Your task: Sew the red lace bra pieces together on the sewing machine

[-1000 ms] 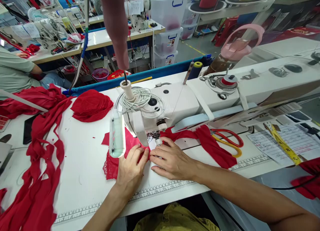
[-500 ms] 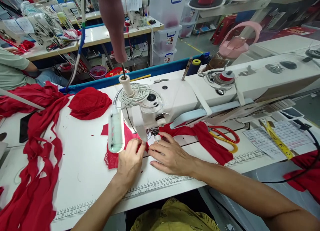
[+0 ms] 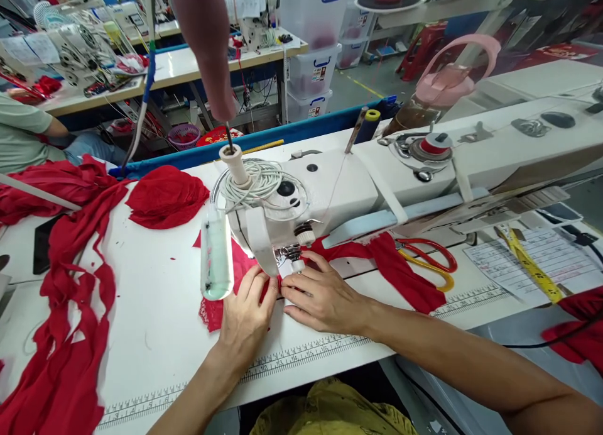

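Under the head of a white sewing machine lies red fabric with a lace edge. My left hand rests on this fabric just left of the needle area, fingers bent and pressed together on the cloth. Right of it, my right hand has its thumb and fingers close around the fabric at the presser foot; the fingertips are partly hidden by the machine. More red fabric trails out to the right, behind my right hand.
Red-and-yellow scissors lie right of the machine, near a paper sheet with a yellow tape measure. A red fabric pile and long red strips are at left. A pink-lidded bottle stands behind the machine. Another person's arm shows far left.
The view has shifted slightly. Both hands stay near the needle area, and the lace-edged fabric beside my left hand sits a little lower in the view.
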Tool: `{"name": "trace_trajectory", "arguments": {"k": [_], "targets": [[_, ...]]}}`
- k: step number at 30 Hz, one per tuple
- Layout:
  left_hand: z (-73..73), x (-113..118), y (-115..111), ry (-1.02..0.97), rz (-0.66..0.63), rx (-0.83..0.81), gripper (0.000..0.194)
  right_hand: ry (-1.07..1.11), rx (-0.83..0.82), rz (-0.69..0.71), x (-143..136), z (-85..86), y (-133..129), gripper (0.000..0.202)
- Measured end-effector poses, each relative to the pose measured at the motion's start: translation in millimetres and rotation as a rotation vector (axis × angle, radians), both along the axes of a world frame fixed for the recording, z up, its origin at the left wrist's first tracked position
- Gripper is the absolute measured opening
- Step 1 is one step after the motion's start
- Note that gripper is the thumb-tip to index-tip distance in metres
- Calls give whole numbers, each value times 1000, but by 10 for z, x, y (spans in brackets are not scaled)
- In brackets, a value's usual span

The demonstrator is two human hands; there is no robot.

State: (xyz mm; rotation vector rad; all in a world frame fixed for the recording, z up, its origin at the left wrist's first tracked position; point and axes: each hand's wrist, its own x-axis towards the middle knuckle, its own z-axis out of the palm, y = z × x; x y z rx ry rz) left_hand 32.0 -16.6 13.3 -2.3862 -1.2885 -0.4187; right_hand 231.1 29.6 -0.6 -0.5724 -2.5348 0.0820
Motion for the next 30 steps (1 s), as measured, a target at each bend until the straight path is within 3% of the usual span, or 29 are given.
{"name": "trace_trajectory", "arguments": {"k": [8,12,16,19,24,27,30], "targets": [[-65,-29,159,-23,62,-34,32,-38,21,-83,-50,-26,36,22],[-116,11,163,-21,70,-30,32,-122,145,-130,-69,-14,-4,23],[-158,22,130,-84,81,-69,32,-246,328,-277,33,95,2,31],[-173,-9,127,-124,88,-77,31,-309,349,-318,162,232,29,32],[-162,-119,181,-131,52,-97,34,-430,219,-229,155,422,-252,21],[-134,-204,231,-188,-29,-153,34,-545,-10,-107,17,550,-550,7],[-106,-254,252,-185,-47,-188,36,-556,-286,51,-72,777,-671,36]]}}
